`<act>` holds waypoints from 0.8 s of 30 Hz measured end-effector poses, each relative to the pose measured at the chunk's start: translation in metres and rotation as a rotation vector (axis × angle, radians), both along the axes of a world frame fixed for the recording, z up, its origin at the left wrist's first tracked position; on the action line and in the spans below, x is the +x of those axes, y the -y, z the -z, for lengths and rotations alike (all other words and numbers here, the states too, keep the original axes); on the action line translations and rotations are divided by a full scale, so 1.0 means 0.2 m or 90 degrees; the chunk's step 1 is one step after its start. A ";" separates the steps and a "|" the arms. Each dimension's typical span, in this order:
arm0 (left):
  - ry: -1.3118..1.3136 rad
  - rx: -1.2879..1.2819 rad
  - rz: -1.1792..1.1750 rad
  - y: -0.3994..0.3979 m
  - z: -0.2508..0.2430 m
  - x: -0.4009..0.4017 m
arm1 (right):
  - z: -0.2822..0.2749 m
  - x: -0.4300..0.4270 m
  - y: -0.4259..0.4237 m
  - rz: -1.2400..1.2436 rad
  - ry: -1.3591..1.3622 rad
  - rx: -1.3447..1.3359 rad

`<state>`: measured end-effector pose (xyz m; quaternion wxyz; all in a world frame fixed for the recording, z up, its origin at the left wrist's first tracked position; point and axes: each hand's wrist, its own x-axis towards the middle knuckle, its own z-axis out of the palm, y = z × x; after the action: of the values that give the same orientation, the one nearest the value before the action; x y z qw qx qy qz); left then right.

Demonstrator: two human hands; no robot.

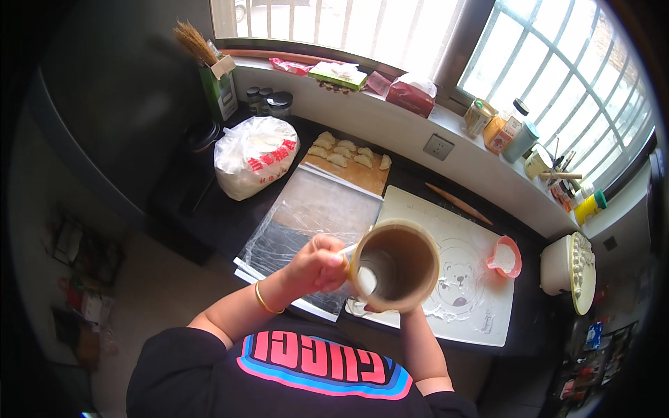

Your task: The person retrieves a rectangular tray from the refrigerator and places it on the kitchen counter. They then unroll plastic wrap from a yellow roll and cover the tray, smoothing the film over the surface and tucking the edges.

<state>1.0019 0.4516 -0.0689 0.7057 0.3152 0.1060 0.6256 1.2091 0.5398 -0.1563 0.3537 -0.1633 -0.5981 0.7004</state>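
My left hand, with a gold bangle at its wrist, is closed around the handle of a deep round pot, whose open mouth faces the camera. Something white shows inside, near the left wall. Most of my right hand is hidden below the pot's lower rim, so its grip cannot be made out. Behind the pot lies a cream dough mat with a bear drawing and smears of flour. A clear plastic-covered sheet with white edge strips lies to the left.
Several dumplings sit on a wooden board. A tied bag of white powder stands left. A rolling pin lies behind the mat; a pink bowl of flour sits on its right side. Jars line the windowsill.
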 end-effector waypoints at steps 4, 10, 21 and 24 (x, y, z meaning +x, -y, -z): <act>-0.171 0.198 0.022 0.03 0.01 -0.08 | -0.32 -0.03 -0.01 0.092 0.018 0.497; -0.447 0.291 0.049 -0.12 -0.06 -0.21 | -0.58 0.07 -0.08 0.199 0.139 0.907; -0.593 0.462 0.010 -0.13 -0.16 -0.10 | -0.64 0.12 -0.10 0.183 0.156 1.045; -0.588 0.560 -0.018 -0.12 -0.18 -0.11 | -0.62 0.12 -0.11 0.216 0.128 1.008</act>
<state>0.9803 0.4765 -0.0325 0.3834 0.8114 0.1363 0.4197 1.2336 0.5621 -0.0330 0.4098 -0.0155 -0.9120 -0.0111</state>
